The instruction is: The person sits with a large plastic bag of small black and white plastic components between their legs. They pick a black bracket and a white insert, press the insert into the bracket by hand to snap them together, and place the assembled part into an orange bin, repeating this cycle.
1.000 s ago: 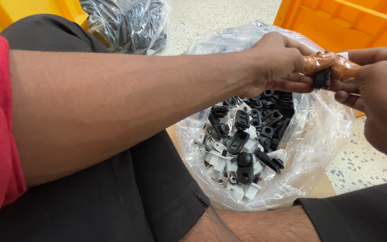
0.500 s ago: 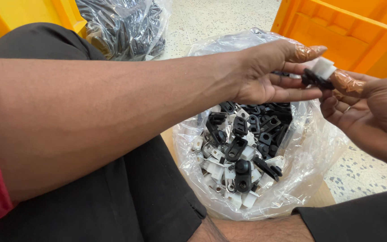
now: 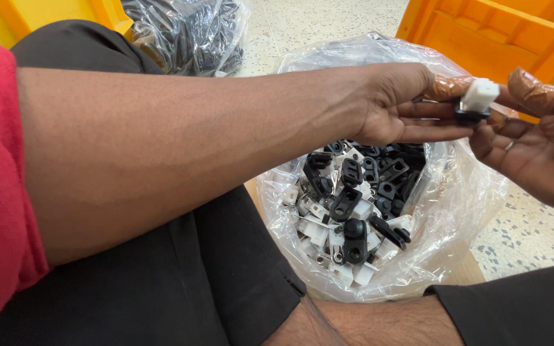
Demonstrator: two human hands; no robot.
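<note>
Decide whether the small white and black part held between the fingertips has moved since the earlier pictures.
Yes. The white and black part has risen slightly against the orange crate behind it, pinched between left hand and right hand, above the clear bag.

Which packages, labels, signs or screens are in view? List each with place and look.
Clear plastic bag: centre, between the knees, open, holding small black and white plastic parts.
Second clear bag: top left on the floor, crumpled, holding dark parts.
Labels, signs, screens: none visible.

Orange crate (image 3: 482,32) just behind hands, top right. Yellow bin (image 3: 33,16) far left of them. Second clear bag (image 3: 187,32) of dark parts beyond forearm, on speckled floor (image 3: 533,230). Black trousers (image 3: 193,282) beneath.
</note>
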